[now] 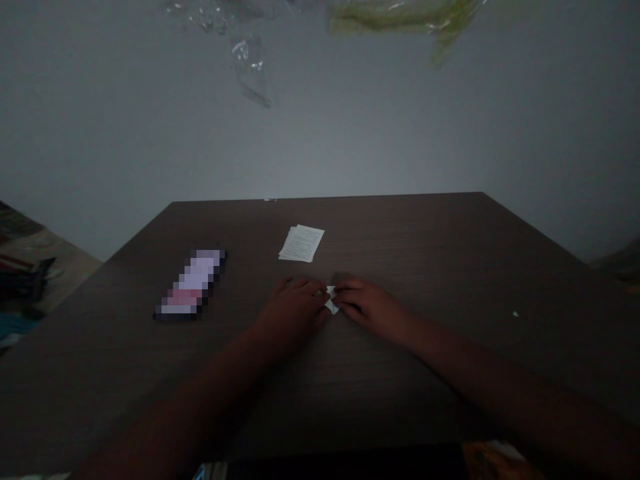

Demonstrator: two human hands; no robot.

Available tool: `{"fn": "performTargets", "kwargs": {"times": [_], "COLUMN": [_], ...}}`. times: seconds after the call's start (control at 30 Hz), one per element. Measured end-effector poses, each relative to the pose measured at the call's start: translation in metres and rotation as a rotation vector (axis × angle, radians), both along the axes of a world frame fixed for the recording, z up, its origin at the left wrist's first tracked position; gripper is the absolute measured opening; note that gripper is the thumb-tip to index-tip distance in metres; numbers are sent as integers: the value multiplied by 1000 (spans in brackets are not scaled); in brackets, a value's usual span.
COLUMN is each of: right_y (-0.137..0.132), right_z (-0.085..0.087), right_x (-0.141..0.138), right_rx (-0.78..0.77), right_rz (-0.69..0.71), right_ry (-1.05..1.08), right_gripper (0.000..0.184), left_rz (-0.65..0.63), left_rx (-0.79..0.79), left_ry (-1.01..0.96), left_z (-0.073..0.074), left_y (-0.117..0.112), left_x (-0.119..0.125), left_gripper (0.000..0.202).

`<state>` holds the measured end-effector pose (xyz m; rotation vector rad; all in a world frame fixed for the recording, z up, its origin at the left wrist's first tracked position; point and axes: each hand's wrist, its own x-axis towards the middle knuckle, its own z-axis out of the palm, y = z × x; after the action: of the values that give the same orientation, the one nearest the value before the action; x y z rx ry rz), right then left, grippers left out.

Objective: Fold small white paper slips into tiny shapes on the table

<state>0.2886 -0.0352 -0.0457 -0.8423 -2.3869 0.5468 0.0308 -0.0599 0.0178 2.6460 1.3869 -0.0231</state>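
A small piece of white paper [331, 301], seemingly folded, lies on the dark wooden table [400, 247] between my two hands. My left hand [299, 303] rests palm down, its fingertips closed on the paper's left side. From the other side, my right hand [367, 301] has its bent fingers closed on the paper's right part. Much of the paper is hidden under the fingers. Just beyond the hands lies a short stack of printed paper sheets [302, 244].
A phone [193, 283] with a lit, blurred screen lies to the left. A tiny white scrap [515, 314] is at the right. Behind the table's far edge stands a pale wall [320, 140] with clear plastic [250, 63] and yellowish tape [400, 19] on it.
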Motion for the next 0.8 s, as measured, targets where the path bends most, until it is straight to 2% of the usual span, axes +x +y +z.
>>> {"fn": "performTargets", "kwargs": {"times": [0.33,0.57,0.8], "right_y": [2,0,5], "right_z": [-1,0,-1], "right_x": [-10,-13,-2], "right_rx": [-64,-69,-103], "right_rz": [-53,-58,2], "right_ry": [106,85,114], "right_gripper": [6,17,24], "left_rz": [63,107,129], "left_rx": [-41,-78,-92], "left_ry": [-136,-184,-183], "left_z": [3,3,2], "left_y": [13,13,14], "left_x": [-2,1,2], "left_gripper": [27,28,25]}}
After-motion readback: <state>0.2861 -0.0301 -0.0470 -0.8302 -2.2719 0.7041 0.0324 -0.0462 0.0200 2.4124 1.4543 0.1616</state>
